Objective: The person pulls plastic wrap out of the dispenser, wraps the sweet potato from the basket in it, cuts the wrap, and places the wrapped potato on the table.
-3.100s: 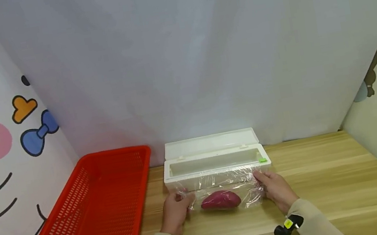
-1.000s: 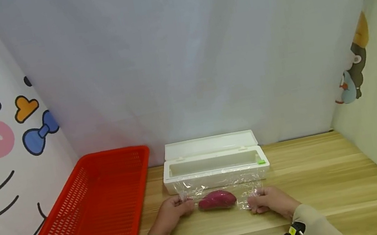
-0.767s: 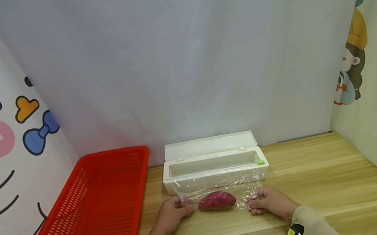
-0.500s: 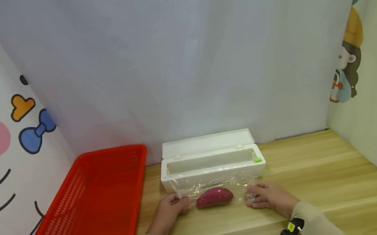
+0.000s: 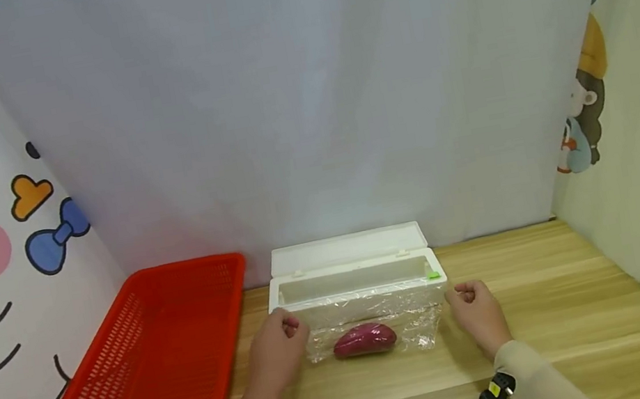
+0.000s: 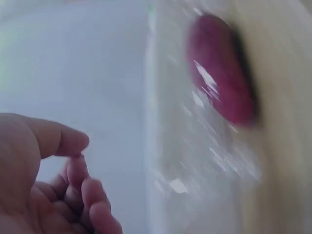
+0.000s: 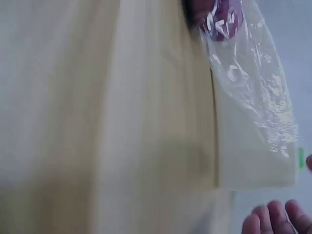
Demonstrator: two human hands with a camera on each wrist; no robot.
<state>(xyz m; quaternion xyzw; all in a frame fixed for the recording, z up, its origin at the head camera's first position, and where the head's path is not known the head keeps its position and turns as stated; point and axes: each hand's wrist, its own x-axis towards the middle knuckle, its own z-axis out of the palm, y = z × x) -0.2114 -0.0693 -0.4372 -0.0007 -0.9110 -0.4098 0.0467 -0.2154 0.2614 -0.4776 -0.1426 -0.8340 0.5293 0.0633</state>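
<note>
A purple sweet potato (image 5: pixel 365 339) lies on the table under clear plastic film (image 5: pixel 422 336). The film stretches forward from a long white wrap dispenser box (image 5: pixel 363 265), whose lid (image 5: pixel 347 248) is tipped back. My left hand (image 5: pixel 278 348) is at the box's left front corner, fingers loosely curled; in the left wrist view its thumb meets the index fingertip with nothing seen between them. At the right front corner is my right hand (image 5: pixel 479 314), fingers bent, the film's edge apart from it. A green slider (image 5: pixel 434 275) sits on the box's right end.
To the left stands a red perforated plastic basket (image 5: pixel 217 379). The wood-grain table (image 5: pixel 542 310) extends to the right. A pale curtain (image 5: pixel 310 102) hangs behind the box, and printed panels flank both sides.
Both hands have let go of the film's near corners and moved forward to the box's front corners. The film has settled over the sweet potato, which stays in place.
</note>
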